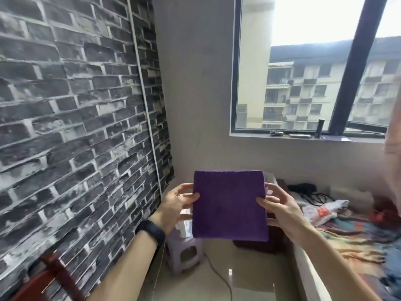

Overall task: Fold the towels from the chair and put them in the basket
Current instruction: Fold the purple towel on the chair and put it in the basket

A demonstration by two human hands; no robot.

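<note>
I hold a purple towel point(229, 204), folded into a flat square, up in the air in front of me. My left hand point(176, 205) pinches its left edge, thumb on the front. On the right edge, my right hand point(280, 208) grips the same way. A dark watch band sits on my left wrist. A red wooden chair point(54, 276) shows partly at the lower left. Under the towel, a white basket edge point(184, 227) seems to rest on a pale plastic stool point(184, 253), mostly hidden. Dark folded cloth point(260, 244) lies just behind the towel's lower edge.
A dark brick-pattern wall runs along the left. A bed point(351, 235) with a colourful blanket, a plastic bag and cables fills the right. A window with a sill holding small items is ahead. A cable trails over the glossy floor point(249, 279).
</note>
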